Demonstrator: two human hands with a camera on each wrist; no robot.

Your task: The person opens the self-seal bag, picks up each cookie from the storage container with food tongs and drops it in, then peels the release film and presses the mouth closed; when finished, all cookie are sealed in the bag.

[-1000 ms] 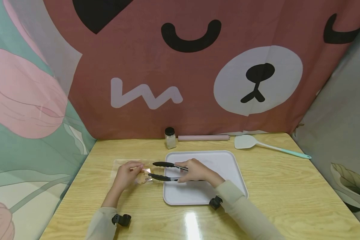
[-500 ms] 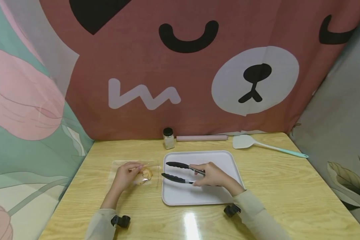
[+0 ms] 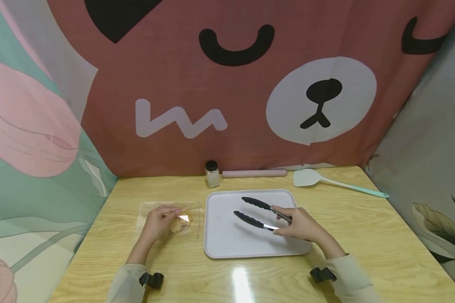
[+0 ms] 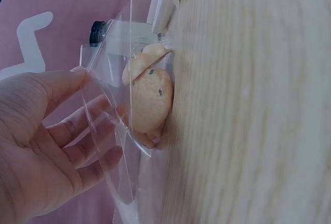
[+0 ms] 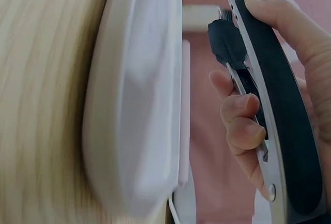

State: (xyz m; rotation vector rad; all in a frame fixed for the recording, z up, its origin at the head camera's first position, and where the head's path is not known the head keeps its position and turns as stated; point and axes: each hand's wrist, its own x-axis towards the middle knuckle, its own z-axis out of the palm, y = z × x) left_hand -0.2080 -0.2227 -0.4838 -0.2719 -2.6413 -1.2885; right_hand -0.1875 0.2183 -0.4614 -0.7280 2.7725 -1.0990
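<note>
At the left of the table, my left hand (image 3: 158, 222) pinches the upper edge of a clear plastic bag (image 4: 106, 61) between thumb and fingers. Inside it lie tan, rounded food pieces (image 4: 150, 102) with small dark specks; their exact kind is unclear. My right hand (image 3: 302, 225) grips a pair of metal tongs with black tips (image 3: 255, 202), fingers on one arm and thumb on the other. The tongs' tips stand apart with nothing between them, above the white rectangular tray (image 3: 221, 246). In the right wrist view the tongs' black handle (image 5: 279, 100) is close up.
Behind the tray stands a clear jar (image 3: 212, 176) with a black lid. A pink rod (image 3: 254, 173) lies beside it along the back edge. A white spatula (image 3: 307, 178) with a mint handle rests at the back right. A printed cloth (image 3: 246, 97) hangs behind the table.
My right hand has carried the tongs rightward, away from the bag and over the tray. My left hand keeps its pinch on the bag in about the same place.
</note>
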